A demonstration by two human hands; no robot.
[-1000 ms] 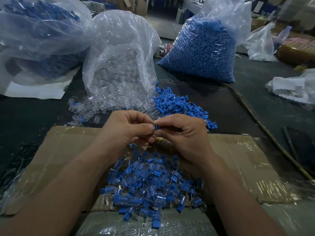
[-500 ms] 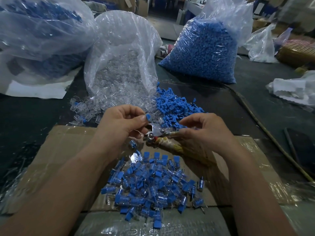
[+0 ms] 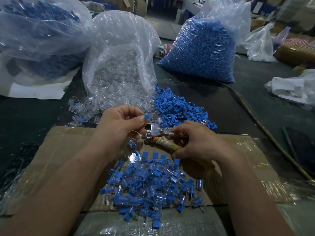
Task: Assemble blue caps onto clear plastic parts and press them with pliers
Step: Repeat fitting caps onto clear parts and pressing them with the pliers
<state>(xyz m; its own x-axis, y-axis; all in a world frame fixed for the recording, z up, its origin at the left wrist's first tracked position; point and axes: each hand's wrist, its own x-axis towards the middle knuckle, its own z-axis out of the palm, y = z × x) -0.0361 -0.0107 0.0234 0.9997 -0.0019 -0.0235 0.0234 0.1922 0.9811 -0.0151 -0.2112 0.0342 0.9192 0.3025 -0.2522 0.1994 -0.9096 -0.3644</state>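
Pliers (image 3: 158,131) are now rising, gripped in my right hand (image 3: 201,143), while my left hand (image 3: 119,125) is pinching the blue-capped part (image 3: 146,116) toward them for pressing.

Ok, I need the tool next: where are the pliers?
Head view, centre: the pliers are over the cardboard, handles gripped by the right hand, metal head beside the left hand pinching a blue cap.

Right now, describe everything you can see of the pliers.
The pliers have a shiny bare-metal head with visible rivets and handles wrapped in frayed yellowish-white cloth or tape with a touch of red. They lie roughly level, head pointing towards the left hand, which pinches a blue cap, above the taped cardboard. The right hand grips the wrapped handles. Whether the jaws are open is hidden by the left hand.
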